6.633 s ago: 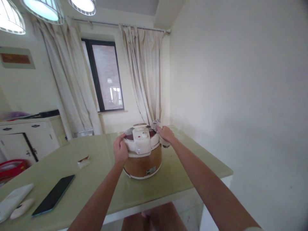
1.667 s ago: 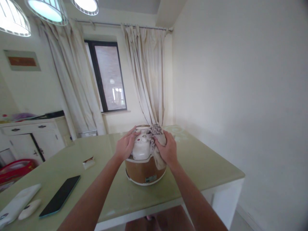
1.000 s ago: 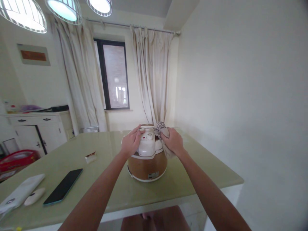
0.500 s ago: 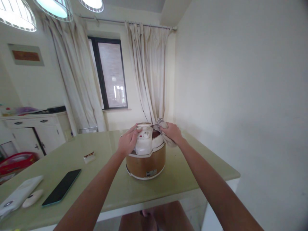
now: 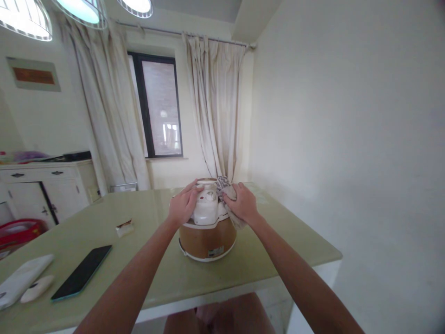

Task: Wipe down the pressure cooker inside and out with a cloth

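Head view: the right hand (image 5: 241,204), clenched on a crumpled patterned cloth (image 5: 225,192), has slid from the lid's far right edge in toward the centre. The left hand (image 5: 182,207) stays spread flat on the glossy white lid. The round tan-bodied cooker (image 5: 207,232) sits mid-surface (image 5: 146,222), smooth pale green.

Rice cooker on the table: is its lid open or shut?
Shut: the white lid sits flat on the rice cooker, both hands resting on it.

Probably home dining room: curtains (image 5: 215,106), sideboard (image 5: 45,185)
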`<state>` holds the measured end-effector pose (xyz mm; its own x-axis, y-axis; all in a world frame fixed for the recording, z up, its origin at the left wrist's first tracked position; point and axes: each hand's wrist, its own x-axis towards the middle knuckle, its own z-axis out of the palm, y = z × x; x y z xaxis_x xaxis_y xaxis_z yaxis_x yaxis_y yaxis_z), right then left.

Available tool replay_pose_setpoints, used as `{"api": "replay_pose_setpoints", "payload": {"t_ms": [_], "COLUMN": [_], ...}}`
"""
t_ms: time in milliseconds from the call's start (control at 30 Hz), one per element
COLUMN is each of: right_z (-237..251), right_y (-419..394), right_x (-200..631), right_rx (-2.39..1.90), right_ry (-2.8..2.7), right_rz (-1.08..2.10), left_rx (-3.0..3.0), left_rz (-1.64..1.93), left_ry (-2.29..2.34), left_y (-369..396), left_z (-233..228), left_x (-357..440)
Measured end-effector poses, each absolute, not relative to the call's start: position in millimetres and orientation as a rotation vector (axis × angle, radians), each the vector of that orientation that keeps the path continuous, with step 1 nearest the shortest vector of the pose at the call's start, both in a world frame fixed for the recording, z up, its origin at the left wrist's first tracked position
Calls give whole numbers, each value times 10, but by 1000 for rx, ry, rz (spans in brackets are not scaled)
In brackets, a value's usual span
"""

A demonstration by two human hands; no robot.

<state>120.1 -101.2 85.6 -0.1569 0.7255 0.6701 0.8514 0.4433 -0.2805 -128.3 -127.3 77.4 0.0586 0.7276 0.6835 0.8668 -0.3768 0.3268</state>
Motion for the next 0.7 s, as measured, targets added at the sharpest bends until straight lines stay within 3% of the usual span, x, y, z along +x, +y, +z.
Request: {"api": "replay_pose_setpoints", "payload": {"t_ms": [233,700], "right_z": [836,1109], "right_y": [-1087,-437], "right_x": [1186,1368], "right_rx": [-1178,-1692], "right_ry": [-1965,-1860], "right_rz": [-125,103], "left_rx": [-2160,-2170], "left_rz": [-1227,-1231], "left_ry": [-1635,-1641], "left_y": [-1284,-1279], "left_z": [771,745], "left_x": [-1286,-1303]}}
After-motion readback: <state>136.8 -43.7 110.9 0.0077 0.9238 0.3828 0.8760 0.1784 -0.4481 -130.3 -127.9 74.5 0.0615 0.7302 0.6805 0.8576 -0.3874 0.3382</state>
